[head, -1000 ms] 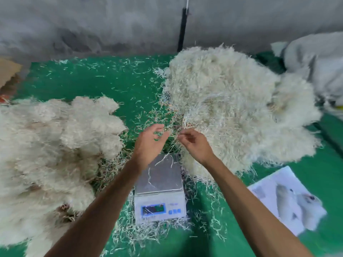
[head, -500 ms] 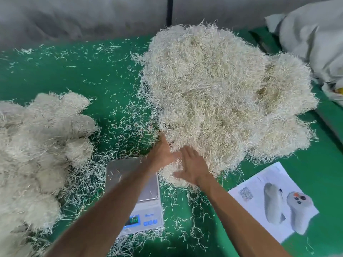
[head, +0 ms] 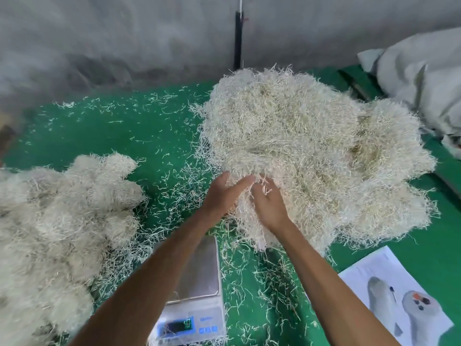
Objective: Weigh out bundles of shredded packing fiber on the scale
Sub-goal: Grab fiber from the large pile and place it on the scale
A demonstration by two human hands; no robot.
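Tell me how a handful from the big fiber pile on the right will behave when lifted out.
The big fiber pile looks fluffy and loose, so a handful probably weighs little for its bulk and sags. It likely sheds: stray strands litter the green table. Strands look tangled where the left hand and right hand dig in, so neighbours may drag along.

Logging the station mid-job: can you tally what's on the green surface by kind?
Fiber piles: 2, large pile and left pile
Scale: 1
Printed sheet: 1
Grey sack: 1
Total: 5
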